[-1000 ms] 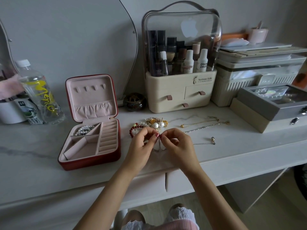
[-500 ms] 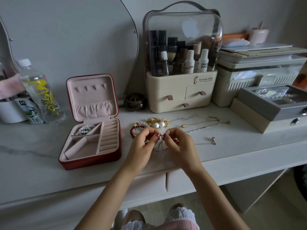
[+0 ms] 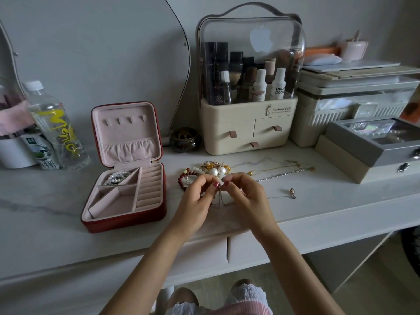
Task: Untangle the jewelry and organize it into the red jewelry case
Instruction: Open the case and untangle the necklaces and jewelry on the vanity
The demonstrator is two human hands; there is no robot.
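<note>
My left hand [image 3: 200,196] and right hand [image 3: 244,195] pinch the thin chain [image 3: 219,198] (limp, snag-prone, I judge); grip beside the knot.

1. My left hand [image 3: 197,196] and right hand [image 3: 244,193] have drawn closer, fingertips nearly meeting.
2. The thin chain [image 3: 220,197] I'm pinching now dangles in longer loops between them.
</note>
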